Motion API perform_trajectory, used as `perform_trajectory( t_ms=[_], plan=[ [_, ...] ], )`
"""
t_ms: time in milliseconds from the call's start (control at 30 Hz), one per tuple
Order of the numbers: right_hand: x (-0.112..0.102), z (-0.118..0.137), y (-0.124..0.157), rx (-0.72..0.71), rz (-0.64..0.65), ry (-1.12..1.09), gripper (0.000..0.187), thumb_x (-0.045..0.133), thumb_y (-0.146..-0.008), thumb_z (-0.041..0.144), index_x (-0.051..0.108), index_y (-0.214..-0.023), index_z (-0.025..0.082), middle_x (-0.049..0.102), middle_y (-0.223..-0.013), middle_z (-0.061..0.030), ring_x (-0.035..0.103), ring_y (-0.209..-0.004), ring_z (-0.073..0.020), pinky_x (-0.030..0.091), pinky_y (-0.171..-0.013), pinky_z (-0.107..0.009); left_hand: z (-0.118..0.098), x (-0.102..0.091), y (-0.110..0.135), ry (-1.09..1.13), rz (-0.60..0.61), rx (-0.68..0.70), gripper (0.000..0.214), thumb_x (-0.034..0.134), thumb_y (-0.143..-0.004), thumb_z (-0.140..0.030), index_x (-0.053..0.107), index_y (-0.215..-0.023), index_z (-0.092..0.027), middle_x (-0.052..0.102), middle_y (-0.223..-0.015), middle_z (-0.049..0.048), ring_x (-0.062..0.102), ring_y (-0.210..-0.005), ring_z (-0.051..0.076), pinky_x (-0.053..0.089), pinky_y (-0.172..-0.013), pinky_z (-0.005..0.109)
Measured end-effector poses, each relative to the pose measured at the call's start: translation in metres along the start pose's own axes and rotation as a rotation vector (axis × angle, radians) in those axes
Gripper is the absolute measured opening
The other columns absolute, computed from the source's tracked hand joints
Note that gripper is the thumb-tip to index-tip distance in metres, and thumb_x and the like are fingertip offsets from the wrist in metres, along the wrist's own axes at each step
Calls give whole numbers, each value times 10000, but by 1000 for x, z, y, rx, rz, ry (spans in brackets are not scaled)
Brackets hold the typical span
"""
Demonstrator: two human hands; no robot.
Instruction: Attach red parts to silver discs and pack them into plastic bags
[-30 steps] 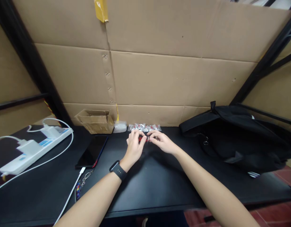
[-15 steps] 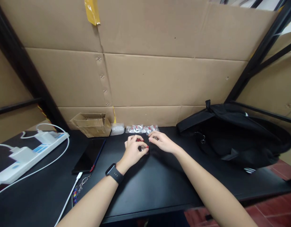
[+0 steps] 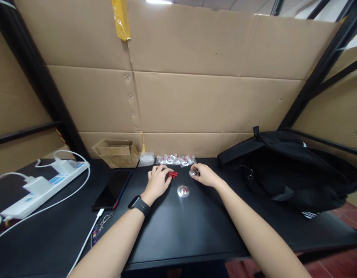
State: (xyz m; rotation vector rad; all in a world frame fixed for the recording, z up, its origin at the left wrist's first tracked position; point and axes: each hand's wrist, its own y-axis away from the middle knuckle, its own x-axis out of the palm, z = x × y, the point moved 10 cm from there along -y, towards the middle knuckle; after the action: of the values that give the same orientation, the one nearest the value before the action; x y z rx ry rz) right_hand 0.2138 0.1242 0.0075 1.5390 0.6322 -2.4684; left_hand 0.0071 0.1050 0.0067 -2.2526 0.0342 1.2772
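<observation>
A round silver metal disc (image 3: 183, 191) with a small red piece at its middle lies flat on the black table, in front of and between my hands. My left hand (image 3: 158, 180) rests beside a small pile of red pieces (image 3: 173, 175), its thumb and fingers curved and apart at the pile's left edge. Farther right, my right hand (image 3: 206, 175) has thumb and fingertips closed on a silver disc (image 3: 192, 173); its fingers partly hide the disc and whatever lies beneath. A dark watch (image 3: 140, 205) is on my left wrist.
Several bagged silver discs with red pieces (image 3: 170, 159) lie along the cardboard wall, beside clear plastic bags (image 3: 146, 158) and an open cardboard box (image 3: 117, 156). A phone (image 3: 112, 190) and a white power strip (image 3: 48, 189) are left; a black bag (image 3: 291, 173) is right.
My left hand has let go of the silver disc with its red piece, which now lies on the table, and opened by the red pile. My right hand has moved right to another disc.
</observation>
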Motion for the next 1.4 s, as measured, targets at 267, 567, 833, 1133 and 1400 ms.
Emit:
perform_trajectory(
  t_ms=[267, 567, 833, 1133, 1400],
  plan=[
    [-5, -7, -1, 22, -72, -125, 514, 789, -738, 192, 596, -1214, 201, 672, -1033, -52, 639, -861, -182, 490, -818, -322, -1, 6, -4, -14, -26, 45, 73, 687, -888, -296, 720, -951, -277, 634, -1134, 55, 470, -1157, 280, 363, -940, 437],
    [-15, 13, -2, -64, -145, -283, 532, 772, -743, 193, 563, -1232, 197, 674, -1073, -62, 639, -862, -175, 524, -803, -323, -1, -10, -6, 174, -91, -49, 71, 587, -931, -260, 656, -940, -244, 729, -1012, 22, 616, -1039, 240, 384, -929, 403],
    [-12, 40, 0, -67, -131, -556, 627, 805, -705, 266, 533, -1269, 238, 658, -1117, -62, 654, -876, -172, 534, -683, -270, -8, -16, -2, 362, -108, -52, 6, 665, -827, -224, 664, -828, -230, 751, -933, -9, 686, -946, 196, 473, -879, 326],
    [-14, 82, 9, -196, -140, -659, 523, 750, -733, 165, 552, -1208, 253, 641, -1224, -72, 683, -1059, -211, 561, -801, -308, -13, -9, -1, 418, -111, 9, 72, 699, -877, -305, 754, -908, -273, 760, -1006, 20, 663, -1058, 227, 484, -940, 366],
    [-18, 92, 12, -223, -179, -649, 477, 755, -749, 170, 583, -1188, 246, 683, -1195, -62, 678, -1105, -215, 561, -830, -310, -19, -21, 0, 456, -183, 40, 67, 661, -890, -259, 726, -900, -241, 660, -1071, 35, 641, -1037, 202, 470, -998, 357]
  ],
)
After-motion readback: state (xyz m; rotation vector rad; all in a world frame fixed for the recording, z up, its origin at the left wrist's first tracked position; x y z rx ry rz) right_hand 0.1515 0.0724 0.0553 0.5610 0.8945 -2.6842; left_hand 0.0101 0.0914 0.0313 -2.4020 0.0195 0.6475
